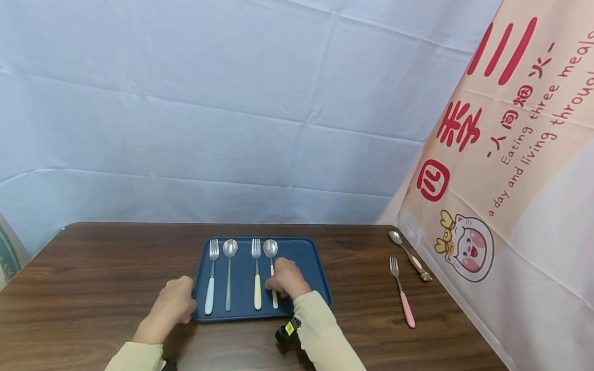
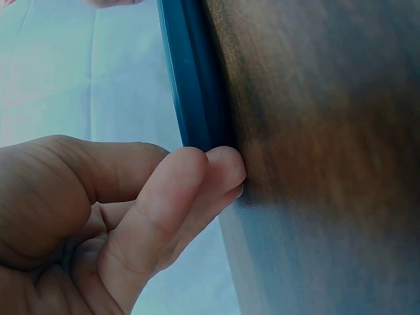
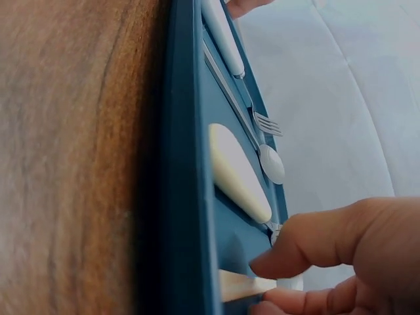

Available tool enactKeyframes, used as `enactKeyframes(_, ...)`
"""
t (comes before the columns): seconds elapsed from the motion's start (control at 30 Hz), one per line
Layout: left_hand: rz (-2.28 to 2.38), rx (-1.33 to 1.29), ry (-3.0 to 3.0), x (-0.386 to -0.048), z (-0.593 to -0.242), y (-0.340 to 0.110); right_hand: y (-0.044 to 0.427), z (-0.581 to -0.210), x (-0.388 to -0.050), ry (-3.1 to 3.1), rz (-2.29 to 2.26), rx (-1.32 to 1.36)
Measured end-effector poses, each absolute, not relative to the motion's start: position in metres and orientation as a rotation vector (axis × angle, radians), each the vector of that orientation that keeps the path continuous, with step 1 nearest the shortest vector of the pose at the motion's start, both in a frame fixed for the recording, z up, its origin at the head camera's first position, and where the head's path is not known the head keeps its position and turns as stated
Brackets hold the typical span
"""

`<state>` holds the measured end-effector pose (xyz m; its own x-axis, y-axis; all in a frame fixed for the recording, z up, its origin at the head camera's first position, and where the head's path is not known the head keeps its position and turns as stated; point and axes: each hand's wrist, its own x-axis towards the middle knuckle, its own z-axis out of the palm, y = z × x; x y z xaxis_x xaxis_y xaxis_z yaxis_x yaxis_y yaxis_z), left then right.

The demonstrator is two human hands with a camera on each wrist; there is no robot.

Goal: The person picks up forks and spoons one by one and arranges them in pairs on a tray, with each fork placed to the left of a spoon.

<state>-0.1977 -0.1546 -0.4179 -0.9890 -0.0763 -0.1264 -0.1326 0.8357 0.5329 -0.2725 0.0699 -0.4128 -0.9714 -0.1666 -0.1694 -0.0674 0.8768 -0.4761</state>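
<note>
The left hand pinches the adjacent rim of the blue, rectangular, plastic-looking tray; the right hand grips the slender, cream-handled metal spoon on it, which a left-hand tug could skew.

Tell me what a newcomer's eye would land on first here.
Probably the blue tray on the brown table: the right hand pinches a cream-handled spoon there, while the left hand holds the tray's left edge. Next, the bold red characters on the printed cloth at upper right in the head view, then the pink-handled fork right of the tray.
</note>
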Motion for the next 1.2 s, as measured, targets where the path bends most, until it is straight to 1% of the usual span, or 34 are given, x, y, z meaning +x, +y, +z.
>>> enactKeyframes(0.27, 0.863, -0.164, 2.915, -0.197, -0.418, -0.154, 0.068, -0.405, -0.267, 2.917, -0.534, -0.300)
enactKeyframes(0.5, 0.861, -0.161, 2.918, -0.197, -0.418, -0.154, 0.069, -0.397, -0.264, 2.893, -0.388, -0.576)
enactKeyframes(0.6, 0.862, -0.160, 2.920, -0.197, -0.418, -0.154, 0.070, -0.393, -0.264, 2.868, -0.288, -0.648)
enactKeyframes(0.93, 0.859, -0.162, 2.923, -0.197, -0.418, -0.154, 0.072, -0.388, -0.257, 2.873, -0.188, -0.634)
enactKeyframes(1.2, 0.862, -0.160, 2.928, -0.197, -0.418, -0.154, 0.072, -0.388, -0.257, 2.890, -0.191, -0.617)
